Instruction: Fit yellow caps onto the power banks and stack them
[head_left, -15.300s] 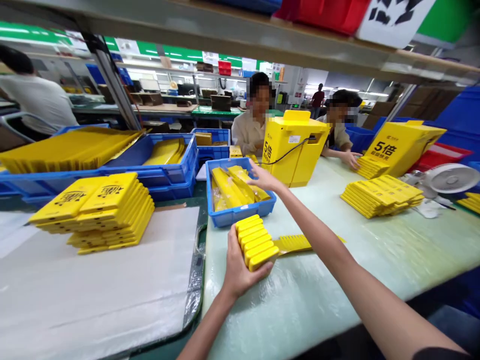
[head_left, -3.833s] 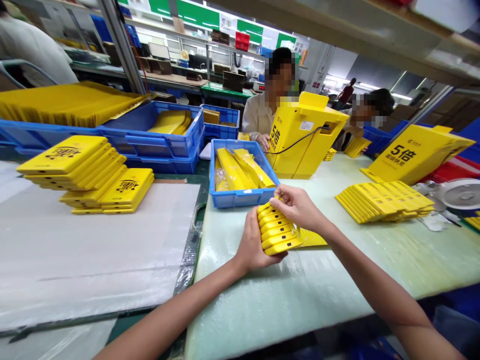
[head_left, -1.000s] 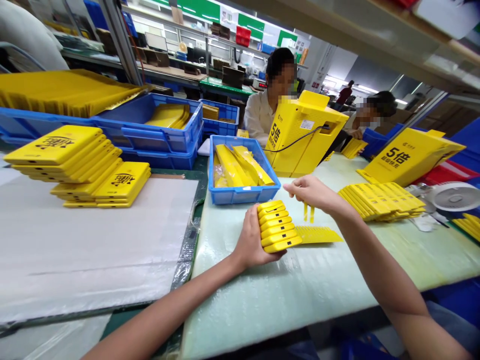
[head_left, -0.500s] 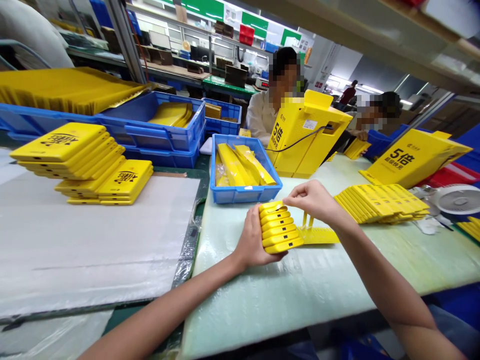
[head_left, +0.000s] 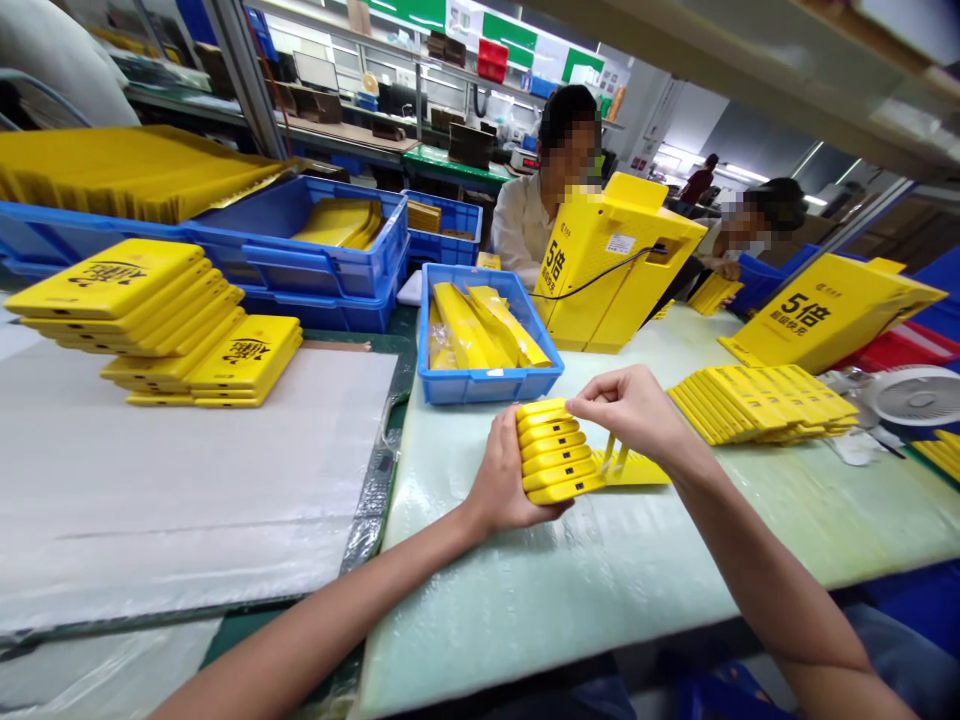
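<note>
My left hand point(head_left: 504, 475) is closed around a stack of several yellow power banks point(head_left: 555, 455), their rounded ends facing me. Dark ports show on most of those ends; the top one looks plain yellow. At the right end of the top power bank, the thumb and finger of my right hand point(head_left: 622, 405) are pinched together and touching it. What they hold, if anything, is too small to make out. Below that hand, narrow yellow strips point(head_left: 610, 456) rise from a yellow slotted sheet point(head_left: 637, 470) lying on the pale green table mat point(head_left: 592, 590).
Ahead stands a blue bin point(head_left: 491, 385) of yellow wrappers. Power banks are piled at left point(head_left: 112, 285) and lie in rows at right point(head_left: 765, 405). Yellow display boxes point(head_left: 592, 270) and a white fan point(head_left: 919, 398) stand farther back. A co-worker point(head_left: 517, 225) sits opposite.
A dark slot and a slightly lifted yellow flap showed on the top power bank's end; now that end looks evenly yellow. The strips lean a little more. Both hands have hardly moved.
</note>
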